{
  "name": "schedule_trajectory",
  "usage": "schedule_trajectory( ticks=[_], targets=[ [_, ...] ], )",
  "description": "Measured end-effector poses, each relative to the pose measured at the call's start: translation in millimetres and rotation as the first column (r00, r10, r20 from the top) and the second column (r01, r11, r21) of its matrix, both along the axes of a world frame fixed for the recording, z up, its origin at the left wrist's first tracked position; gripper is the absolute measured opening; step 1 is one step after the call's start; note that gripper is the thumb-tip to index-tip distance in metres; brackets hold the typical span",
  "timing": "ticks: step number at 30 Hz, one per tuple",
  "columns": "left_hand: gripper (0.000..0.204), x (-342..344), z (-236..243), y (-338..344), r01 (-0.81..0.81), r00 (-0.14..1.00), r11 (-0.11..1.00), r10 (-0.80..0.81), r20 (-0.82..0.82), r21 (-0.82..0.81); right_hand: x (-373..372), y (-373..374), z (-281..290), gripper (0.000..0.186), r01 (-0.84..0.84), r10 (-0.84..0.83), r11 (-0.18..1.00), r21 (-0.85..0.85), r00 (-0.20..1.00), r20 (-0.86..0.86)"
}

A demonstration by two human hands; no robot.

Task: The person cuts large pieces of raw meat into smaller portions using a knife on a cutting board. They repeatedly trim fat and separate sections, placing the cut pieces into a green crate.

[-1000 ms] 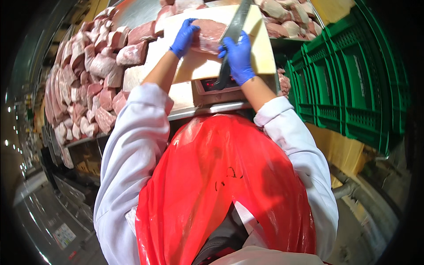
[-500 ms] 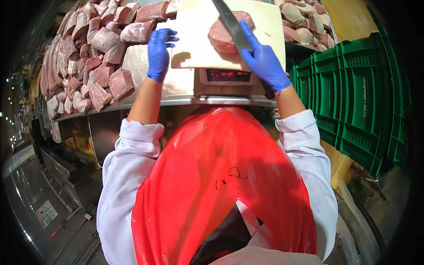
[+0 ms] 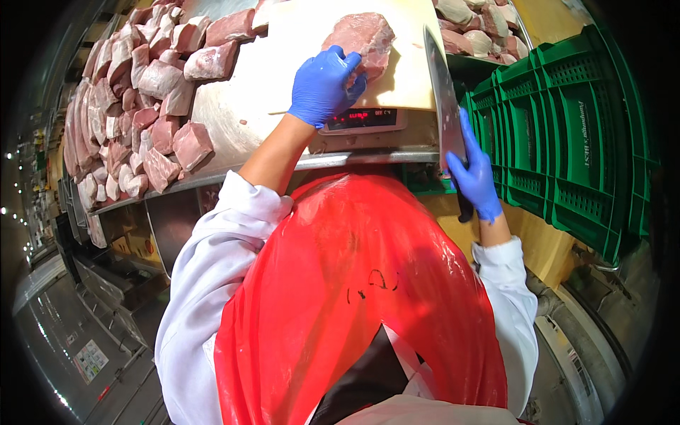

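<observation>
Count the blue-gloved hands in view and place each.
2: the left hand touching the near side of the raw meat piece on the pale cutting board, and the right hand, past the board's right edge, holding the long-bladed knife.

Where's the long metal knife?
The long metal knife is in the blue-gloved right hand, right of centre in the head view, at the right edge of the white cutting board.

At upper centre I could reach over the board (image 3: 297, 42), left of the meat (image 3: 365, 37); my left hand (image 3: 322, 88) blocks it from below. My knife (image 3: 448, 113) bars the board's right, crates (image 3: 559, 138) the frame's right, piled cuts (image 3: 159, 79) the upper left.
</observation>
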State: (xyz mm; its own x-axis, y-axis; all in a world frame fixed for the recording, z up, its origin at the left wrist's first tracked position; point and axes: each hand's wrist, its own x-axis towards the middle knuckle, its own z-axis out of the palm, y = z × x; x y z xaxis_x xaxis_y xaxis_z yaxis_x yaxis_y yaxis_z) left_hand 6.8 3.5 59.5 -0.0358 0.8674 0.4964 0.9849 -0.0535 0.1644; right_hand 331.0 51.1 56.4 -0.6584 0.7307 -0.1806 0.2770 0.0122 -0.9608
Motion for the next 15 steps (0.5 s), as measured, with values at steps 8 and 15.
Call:
schedule_trajectory(
  ticks=[8,15],
  targets=[
    [0.013,-42.4,-34.2,-6.0,-0.140,0.599,0.990,0.064,0.798,0.026,-153.4,-1.8,-12.2,0.075,0.117,-0.093,0.940,0.321,0.992,-0.089],
    [0.011,-66.1,-35.6,-16.1,0.002,0.389,1.000,-0.019,0.921,0.020,-196.4,-48.2,-5.7,0.078,-0.096,-0.104,0.841,0.533,0.937,0.332]
  ],
)
